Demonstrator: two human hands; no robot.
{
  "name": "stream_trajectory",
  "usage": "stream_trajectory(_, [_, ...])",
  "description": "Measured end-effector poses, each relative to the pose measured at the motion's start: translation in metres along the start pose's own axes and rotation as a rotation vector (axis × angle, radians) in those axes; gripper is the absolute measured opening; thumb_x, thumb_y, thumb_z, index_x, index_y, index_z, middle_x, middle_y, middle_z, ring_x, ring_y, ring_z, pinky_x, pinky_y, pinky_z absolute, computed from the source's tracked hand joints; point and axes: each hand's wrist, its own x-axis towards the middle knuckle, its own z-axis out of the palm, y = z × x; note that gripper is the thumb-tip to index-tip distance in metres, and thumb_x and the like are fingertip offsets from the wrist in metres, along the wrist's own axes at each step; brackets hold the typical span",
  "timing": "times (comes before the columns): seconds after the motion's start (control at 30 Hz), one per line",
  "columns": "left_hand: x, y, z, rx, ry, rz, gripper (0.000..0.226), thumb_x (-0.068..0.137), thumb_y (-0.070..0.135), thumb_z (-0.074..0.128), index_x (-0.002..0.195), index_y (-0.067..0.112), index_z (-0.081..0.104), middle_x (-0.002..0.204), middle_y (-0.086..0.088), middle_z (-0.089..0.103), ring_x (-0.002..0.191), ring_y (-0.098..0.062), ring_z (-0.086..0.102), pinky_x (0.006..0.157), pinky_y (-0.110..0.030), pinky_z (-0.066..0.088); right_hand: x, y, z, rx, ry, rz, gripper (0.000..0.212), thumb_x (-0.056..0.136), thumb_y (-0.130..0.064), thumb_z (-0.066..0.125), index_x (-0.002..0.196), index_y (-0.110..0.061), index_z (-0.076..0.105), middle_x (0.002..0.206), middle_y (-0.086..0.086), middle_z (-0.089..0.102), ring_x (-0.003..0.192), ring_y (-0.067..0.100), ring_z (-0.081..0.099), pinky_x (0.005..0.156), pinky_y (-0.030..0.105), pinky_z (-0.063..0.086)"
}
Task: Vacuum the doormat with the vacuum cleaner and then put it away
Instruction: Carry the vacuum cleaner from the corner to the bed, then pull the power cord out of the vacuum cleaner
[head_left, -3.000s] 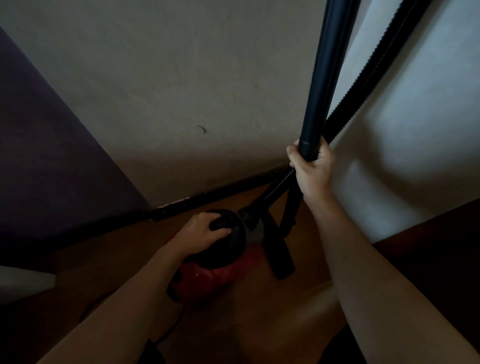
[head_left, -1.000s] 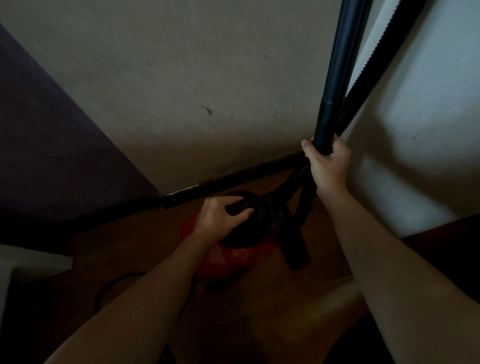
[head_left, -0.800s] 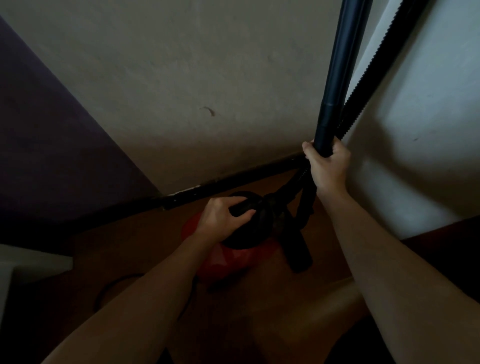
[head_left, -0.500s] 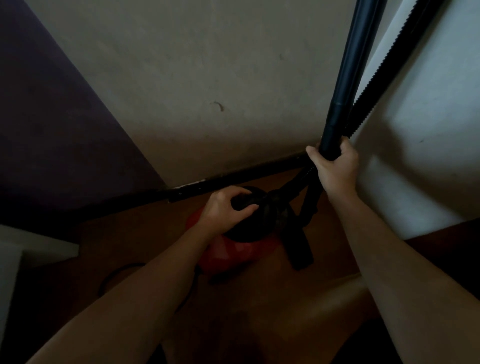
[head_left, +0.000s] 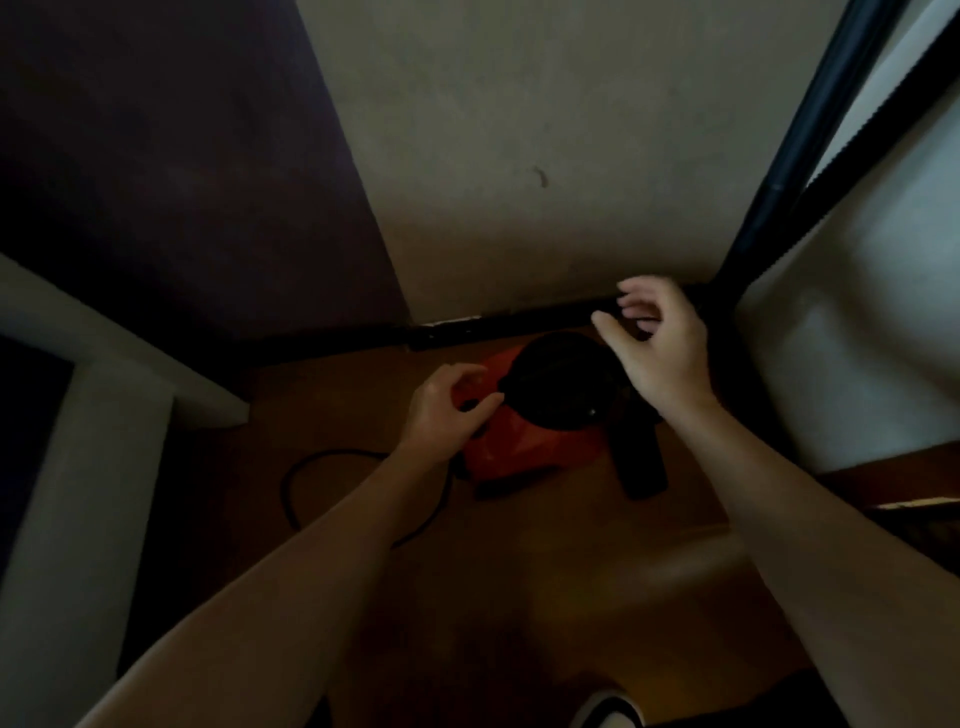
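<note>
Right hand (head_left: 660, 353) released wand (head_left: 795, 156); left hand (head_left: 447, 410) seemingly off vacuum cleaner (head_left: 524, 452).

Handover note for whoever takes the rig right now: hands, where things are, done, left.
Left hand: fingers loosely curled beside the vacuum; grip unclear.
Right hand: open above the vacuum, holding nothing.
Tube and hose lean in the wall corner. Floor head and loose cord are on the floor.
Done: vacuum looks parked in the corner. Doormat not in view.
Left: probably tidy the cord.
</note>
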Motion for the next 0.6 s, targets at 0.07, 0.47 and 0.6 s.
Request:
stream_trajectory(0.07, [-0.010,-0.019,0.003,-0.028,0.004,0.017,0.036,0.086,0.035,0.075,0.118,0.020,0.066,0.113,0.004,0.062,0.101,-0.009,0.059,0.083,-0.020,0.047,-0.005,-0.010,0.012,-0.042,-0.136,-0.061,0.035,0.088,-0.029,0.079,0.118,-0.018,0.065,0.110,-0.001,0.067,0.099,0.008,0.063,0.091,0.020,0.049])
stream_trajectory(0.47, [-0.054,-0.051,-0.045,-0.440,0.027,-0.338,0.012,0.095,0.021,0.064,0.108,0.023,0.064,0.100,0.014,0.057,0.097,-0.005,0.056,0.082,-0.023,0.045,-0.042,-0.079,0.019,-0.459,-0.689,-0.289,0.032,0.089,-0.039,0.076,0.117,-0.030,0.063,0.110,-0.015,0.060,0.104,0.000,0.059,0.094,0.032,0.053])
stream_trajectory(0.6, [-0.037,-0.072,-0.036,-0.401,0.013,-0.340,0.012,0.097,0.019,0.061,0.109,0.021,0.062,0.103,0.011,0.055,0.095,-0.003,0.052,0.078,-0.020,0.043,-0.033,-0.077,0.027,-0.562,-0.803,-0.324,0.037,0.088,-0.046,0.073,0.121,-0.034,0.061,0.113,-0.019,0.056,0.110,0.001,0.057,0.096,0.033,0.051])
